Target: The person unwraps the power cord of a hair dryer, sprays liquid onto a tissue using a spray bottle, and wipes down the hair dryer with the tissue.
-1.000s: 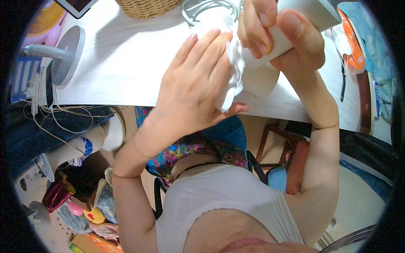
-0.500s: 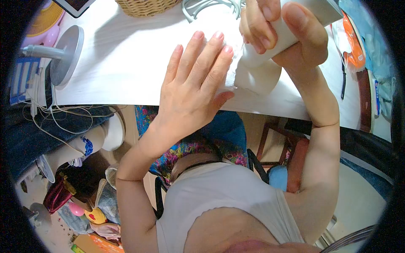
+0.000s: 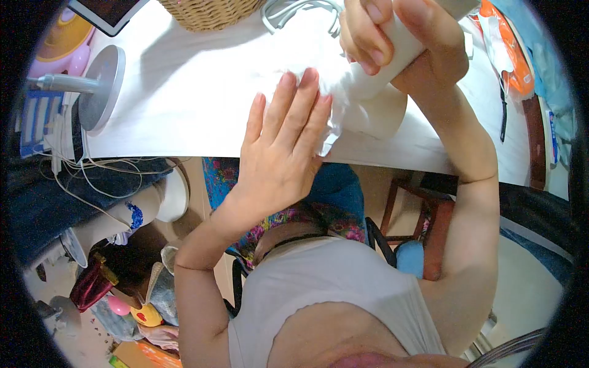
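My left hand [image 3: 282,144] lies palm down near the front edge of the white table, fingers stretched out and slightly apart. Beneath its fingertips and along its right side is a thin, crumpled white piece [image 3: 334,116]; cloth or tissue, I cannot tell. Raised above the table at the upper right, my right hand [image 3: 423,46] is wrapped round a thick white object [image 3: 396,64] with a smooth body. It is tilted, its lower end pointing toward the white piece, and its top is cut off by the frame. Its kind is unclear.
A wicker basket [image 3: 211,13] and a coiled pale cable [image 3: 299,17] are at the back. On the left stand a round grey stand base [image 3: 105,92] and a tablet [image 3: 116,17]. An orange packet [image 3: 512,58] lies at the right; loose cords [image 3: 101,165] hang by the left edge.
My left hand has drawn slightly toward me, and the white piece beside it looks more crumpled and lifted. My right hand and the white object have shifted a little to the left.
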A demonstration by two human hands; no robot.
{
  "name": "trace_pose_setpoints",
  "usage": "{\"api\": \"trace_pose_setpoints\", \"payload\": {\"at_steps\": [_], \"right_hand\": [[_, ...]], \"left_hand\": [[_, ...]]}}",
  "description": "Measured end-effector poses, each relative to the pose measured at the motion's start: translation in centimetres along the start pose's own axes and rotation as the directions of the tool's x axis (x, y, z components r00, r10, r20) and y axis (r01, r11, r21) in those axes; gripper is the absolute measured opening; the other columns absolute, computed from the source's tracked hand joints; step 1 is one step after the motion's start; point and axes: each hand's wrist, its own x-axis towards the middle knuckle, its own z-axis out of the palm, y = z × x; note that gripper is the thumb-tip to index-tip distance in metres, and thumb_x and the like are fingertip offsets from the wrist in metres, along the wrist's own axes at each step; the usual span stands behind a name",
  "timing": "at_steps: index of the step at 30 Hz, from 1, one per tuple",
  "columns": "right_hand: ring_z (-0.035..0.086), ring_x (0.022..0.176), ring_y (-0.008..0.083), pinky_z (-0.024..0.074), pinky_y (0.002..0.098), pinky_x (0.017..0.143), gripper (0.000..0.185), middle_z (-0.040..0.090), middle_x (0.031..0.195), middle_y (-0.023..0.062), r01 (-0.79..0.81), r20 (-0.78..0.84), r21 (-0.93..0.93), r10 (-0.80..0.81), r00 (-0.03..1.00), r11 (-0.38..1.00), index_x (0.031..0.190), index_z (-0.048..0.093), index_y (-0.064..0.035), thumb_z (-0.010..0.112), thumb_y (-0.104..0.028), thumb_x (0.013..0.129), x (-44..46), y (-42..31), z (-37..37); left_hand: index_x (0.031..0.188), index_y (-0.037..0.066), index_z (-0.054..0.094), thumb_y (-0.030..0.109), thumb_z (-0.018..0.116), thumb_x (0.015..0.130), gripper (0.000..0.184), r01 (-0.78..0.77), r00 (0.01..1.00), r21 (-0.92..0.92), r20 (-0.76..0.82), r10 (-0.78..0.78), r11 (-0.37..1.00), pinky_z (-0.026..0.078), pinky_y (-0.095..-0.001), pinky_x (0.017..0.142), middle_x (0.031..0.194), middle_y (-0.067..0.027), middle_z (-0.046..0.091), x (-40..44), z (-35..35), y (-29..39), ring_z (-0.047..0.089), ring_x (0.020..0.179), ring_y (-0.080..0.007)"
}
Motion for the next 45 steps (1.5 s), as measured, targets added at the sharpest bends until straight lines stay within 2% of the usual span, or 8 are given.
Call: {"api": "trace_pose_setpoints", "payload": {"at_steps": [9,12,18,22,29,32,35,45], "right_hand": [[0.048,0.051,0.0075,0.0392,0.0214,0.044,0.017,0.053,0.060,0.0025,0.372,0.185,-0.426,-0.323,0.928,0.825,0.076,0.049,-0.0040,0.065,-0.011,0.074,0.0,1.7,-0.8],[0.049,0.052,0.0079,0.0401,0.0217,0.046,0.018,0.053,0.060,0.0014,0.301,0.140,-0.487,-0.267,0.953,0.820,0.076,0.050,-0.0044,0.066,-0.008,0.070,-0.1,0.7,-0.6],[0.048,0.048,0.0140,0.0428,0.0265,0.049,0.015,0.049,0.056,0.0054,0.080,0.009,-0.020,-0.080,0.997,0.997,0.075,0.048,-0.0027,0.056,-0.015,0.079,0.7,0.9,-2.7],[0.049,0.049,0.0175,0.0436,0.0287,0.050,0.020,0.046,0.055,0.0077,0.122,-0.046,0.123,-0.117,0.992,0.985,0.075,0.047,-0.0018,0.056,-0.019,0.080,0.9,1.6,-3.3],[0.048,0.048,0.0174,0.0436,0.0287,0.047,0.021,0.044,0.057,0.0065,0.076,-0.018,0.100,-0.074,0.997,0.992,0.075,0.046,-0.0018,0.057,-0.019,0.080,0.9,0.7,-2.1],[0.048,0.048,0.0172,0.0435,0.0283,0.046,0.021,0.044,0.057,0.0065,0.066,-0.031,0.085,-0.063,0.998,0.994,0.075,0.046,-0.0017,0.057,-0.019,0.081,0.8,1.1,-2.8],[0.049,0.048,0.0175,0.0438,0.0281,0.047,0.021,0.045,0.057,0.0072,0.097,-0.043,0.109,-0.093,0.995,0.989,0.076,0.047,-0.0012,0.057,-0.019,0.081,0.9,1.3,-2.9],[0.049,0.046,0.0161,0.0444,0.0266,0.047,0.019,0.049,0.053,0.0083,0.133,0.055,-0.015,-0.132,0.990,0.991,0.079,0.048,-0.0005,0.057,-0.017,0.081,0.9,0.3,-0.8]], "left_hand": [[0.122,-0.003,0.047,0.044,0.061,0.076,0.068,-0.103,0.982,-0.008,0.161,0.103,0.995,0.020,-0.0485,0.106,0.134,-0.0221,0.036,2.9,-2.1,-1.1,0.030,0.130,-0.0349],[0.123,-0.005,0.044,0.045,0.060,0.077,0.069,-0.140,0.985,0.024,0.104,0.137,0.990,0.018,-0.0469,0.107,0.134,-0.0246,0.035,3.1,-0.7,-1.5,0.026,0.131,-0.0358],[0.123,-0.003,0.043,0.037,0.069,0.071,0.071,-0.147,0.988,-0.014,0.051,0.148,0.989,0.019,-0.0448,0.108,0.135,-0.0217,0.034,3.7,-0.1,-1.8,0.024,0.132,-0.0335],[0.115,-0.002,0.048,0.035,0.073,0.067,0.066,-0.194,0.981,-0.040,-0.035,0.192,0.980,0.027,-0.0430,0.105,0.122,-0.0189,0.045,5.6,-0.6,-2.1,0.039,0.121,-0.0333],[0.104,0.001,0.053,0.053,0.068,0.068,0.065,-0.272,0.950,-0.126,0.122,0.287,0.954,0.040,-0.0378,0.088,0.097,-0.0139,0.057,9.3,-1.2,-3.9,0.052,0.099,-0.0293],[0.105,0.003,0.054,0.054,0.066,0.068,0.065,-0.181,0.933,-0.197,0.276,0.232,0.964,0.037,-0.0403,0.093,0.109,-0.0167,0.054,10.0,-1.4,-3.9,0.049,0.108,-0.0314],[0.113,0.005,0.051,0.053,0.064,0.072,0.065,-0.190,0.978,0.075,-0.076,0.196,0.979,0.031,-0.0447,0.099,0.125,-0.0193,0.045,7.7,-0.5,-2.9,0.040,0.120,-0.0353],[0.126,0.002,0.040,0.024,0.072,0.067,0.071,-0.093,0.996,0.004,-0.006,0.093,0.996,0.025,-0.0471,0.104,0.135,-0.0225,0.035,3.9,-1.0,-1.5,0.031,0.127,-0.0362]]}}
